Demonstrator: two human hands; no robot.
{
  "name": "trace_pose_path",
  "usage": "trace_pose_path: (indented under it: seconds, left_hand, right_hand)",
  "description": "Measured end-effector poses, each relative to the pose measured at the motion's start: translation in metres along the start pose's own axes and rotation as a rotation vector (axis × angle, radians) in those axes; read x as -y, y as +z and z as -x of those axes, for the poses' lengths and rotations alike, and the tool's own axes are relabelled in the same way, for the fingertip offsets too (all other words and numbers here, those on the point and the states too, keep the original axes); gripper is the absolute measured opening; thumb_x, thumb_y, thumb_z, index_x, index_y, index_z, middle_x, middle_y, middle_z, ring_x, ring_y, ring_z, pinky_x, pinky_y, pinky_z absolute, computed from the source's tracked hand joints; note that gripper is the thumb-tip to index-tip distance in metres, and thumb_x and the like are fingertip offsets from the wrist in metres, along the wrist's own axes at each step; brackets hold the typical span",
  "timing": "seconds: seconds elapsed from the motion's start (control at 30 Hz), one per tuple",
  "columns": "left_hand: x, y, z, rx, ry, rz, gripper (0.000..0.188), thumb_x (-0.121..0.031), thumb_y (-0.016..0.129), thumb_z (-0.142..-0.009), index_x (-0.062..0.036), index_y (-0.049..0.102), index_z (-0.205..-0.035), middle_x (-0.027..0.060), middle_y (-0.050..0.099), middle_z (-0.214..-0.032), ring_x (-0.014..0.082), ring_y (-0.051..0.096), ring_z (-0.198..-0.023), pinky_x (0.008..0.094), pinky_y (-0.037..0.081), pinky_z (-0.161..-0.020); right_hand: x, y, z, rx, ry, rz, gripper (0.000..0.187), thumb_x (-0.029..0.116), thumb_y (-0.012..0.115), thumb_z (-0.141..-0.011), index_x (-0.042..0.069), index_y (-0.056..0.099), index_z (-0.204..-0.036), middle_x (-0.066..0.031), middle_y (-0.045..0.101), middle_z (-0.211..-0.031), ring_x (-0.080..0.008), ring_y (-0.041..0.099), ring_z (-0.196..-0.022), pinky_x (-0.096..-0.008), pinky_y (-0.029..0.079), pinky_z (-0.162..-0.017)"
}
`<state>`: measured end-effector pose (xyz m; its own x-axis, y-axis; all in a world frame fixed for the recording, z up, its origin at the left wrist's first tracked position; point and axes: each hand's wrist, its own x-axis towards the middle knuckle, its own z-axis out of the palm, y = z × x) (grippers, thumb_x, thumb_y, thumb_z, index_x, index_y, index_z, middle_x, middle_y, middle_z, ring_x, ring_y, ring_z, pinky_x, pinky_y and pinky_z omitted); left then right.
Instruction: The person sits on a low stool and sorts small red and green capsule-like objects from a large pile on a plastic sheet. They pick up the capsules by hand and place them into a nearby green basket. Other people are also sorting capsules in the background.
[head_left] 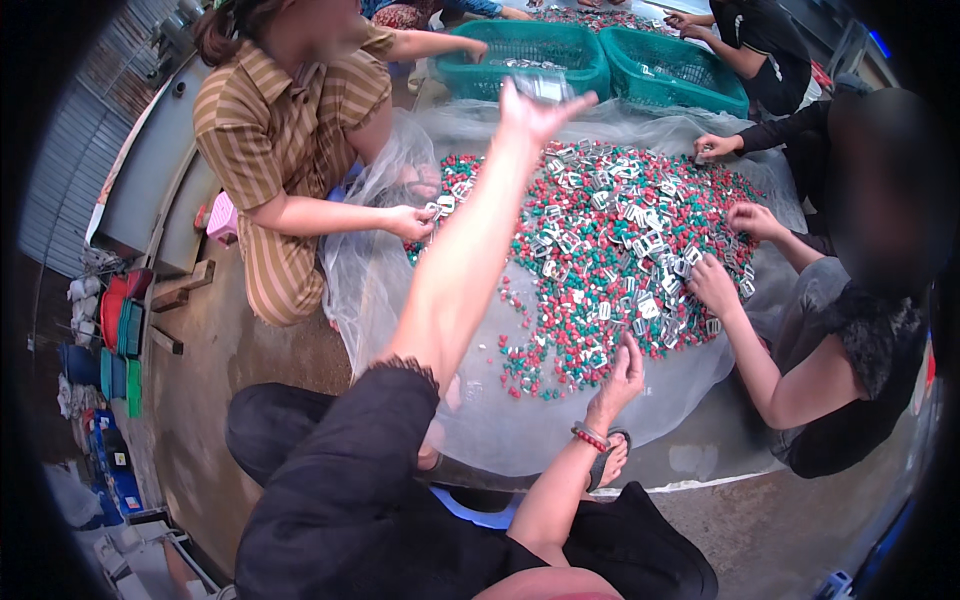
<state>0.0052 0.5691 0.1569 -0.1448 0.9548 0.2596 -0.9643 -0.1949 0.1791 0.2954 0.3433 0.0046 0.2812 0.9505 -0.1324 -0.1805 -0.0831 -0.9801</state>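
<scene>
My left hand reaches far forward over the pile's far edge, palm up and fingers spread. A blurred cluster of silvery metal buckles shows just above the palm, in front of a green plastic basket; whether it touches the hand is unclear. My right hand, with a red bracelet at the wrist, hovers at the pile's near edge. Its fingers are loosely stretched upward, and no object shows in them. The heap holds silver buckles mixed among many small red, green and white pieces, spread on a clear plastic sheet.
A person in a striped shirt sits at left, one hand at buckles. Other people's hands work along the pile's right side. A second green basket stands at the back. Stacked coloured tubs line the left floor.
</scene>
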Motion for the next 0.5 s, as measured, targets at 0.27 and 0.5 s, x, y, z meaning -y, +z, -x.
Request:
trace_pose_path:
  seconds: [0.27, 0.5]
  left_hand:
    - [0.047, 0.033, 0.001, -0.067, -0.483, -0.794, 0.035, -0.026, 0.050, -0.089, -0.0067, 0.053, -0.118, 0.0139, 0.061, -0.099, 0.0288, 0.060, -0.090, 0.0387, 0.050, -0.080]
    - [0.184, -0.106, 0.149, 0.775, -0.720, -2.275, 0.032, -0.012, 0.059, -0.076, -0.0100, 0.062, -0.108, 0.0111, 0.067, -0.088, 0.0254, 0.063, -0.086, 0.0352, 0.048, -0.081]
  right_hand:
    - [-0.019, -0.041, -0.009, -0.224, 0.082, -0.314, 0.041, 0.013, 0.053, -0.086, 0.005, 0.046, -0.126, -0.0060, 0.054, -0.113, -0.0149, 0.052, -0.090, -0.0316, 0.044, -0.075]
    - [-0.030, -0.049, 0.002, -0.525, 0.277, -0.430, 0.056, 0.005, 0.050, -0.081, 0.012, 0.032, -0.133, -0.0096, 0.045, -0.099, -0.0188, 0.048, -0.086, -0.0373, 0.047, -0.067]
